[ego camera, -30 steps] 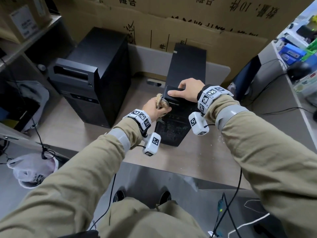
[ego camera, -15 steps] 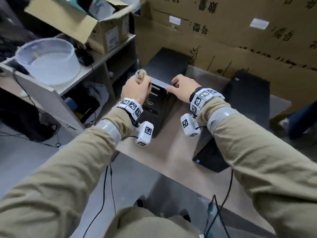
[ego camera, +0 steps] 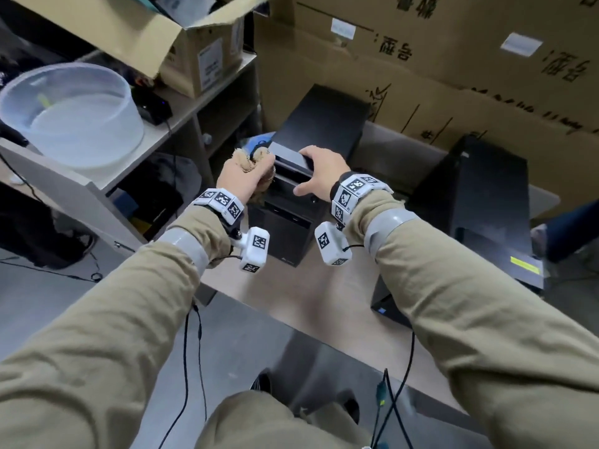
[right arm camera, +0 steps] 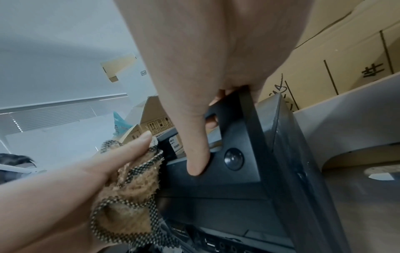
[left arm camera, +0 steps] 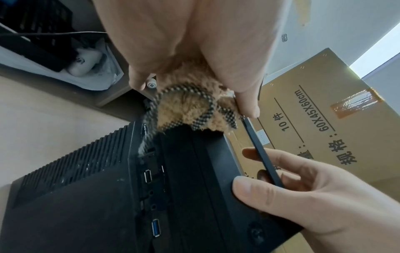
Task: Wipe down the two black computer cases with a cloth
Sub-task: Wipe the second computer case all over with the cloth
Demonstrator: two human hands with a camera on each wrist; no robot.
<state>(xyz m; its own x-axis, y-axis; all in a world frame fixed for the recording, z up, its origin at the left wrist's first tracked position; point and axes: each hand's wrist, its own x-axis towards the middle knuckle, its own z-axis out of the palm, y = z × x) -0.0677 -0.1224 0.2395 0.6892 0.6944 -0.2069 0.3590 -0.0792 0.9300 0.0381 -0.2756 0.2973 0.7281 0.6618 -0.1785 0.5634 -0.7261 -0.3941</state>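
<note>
A translucent plastic tub [ego camera: 73, 115] stands on the top of a grey shelf unit [ego camera: 181, 116] at the left, beside an open cardboard box [ego camera: 194, 56] with its flaps raised. A small black device [ego camera: 151, 103] lies between tub and box. Large flattened cardboard cartons [ego camera: 453, 69] printed with black characters lean against the wall behind the tan bench [ego camera: 311, 286]. Black cables [ego camera: 191, 351] hang down toward the grey floor [ego camera: 39, 286]. A dark bundle sits on the shelf's lower level.
</note>
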